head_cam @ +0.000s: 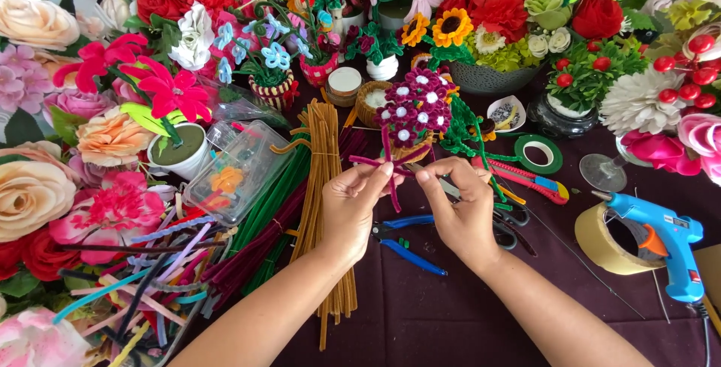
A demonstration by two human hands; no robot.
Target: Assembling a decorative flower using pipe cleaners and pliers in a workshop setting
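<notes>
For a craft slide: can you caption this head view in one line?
Both hands, left hand and right hand, pinch magenta pipe-cleaner stems above blue-handled pliers on a maroon tablecloth.

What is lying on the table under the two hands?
Under the left hand and right hand lie blue-handled pliers and black scissors on the dark cloth. The hands cover the pliers' tips and the scissors' blades.

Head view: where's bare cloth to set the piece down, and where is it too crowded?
Bare cloth lies between the forearms, below the blue-handled pliers. A second patch runs between the right hand and the tape roll, crossed by a thin wire. Crowded: the pipe-cleaner bundles beside the left hand, and the flower pots behind.
</notes>
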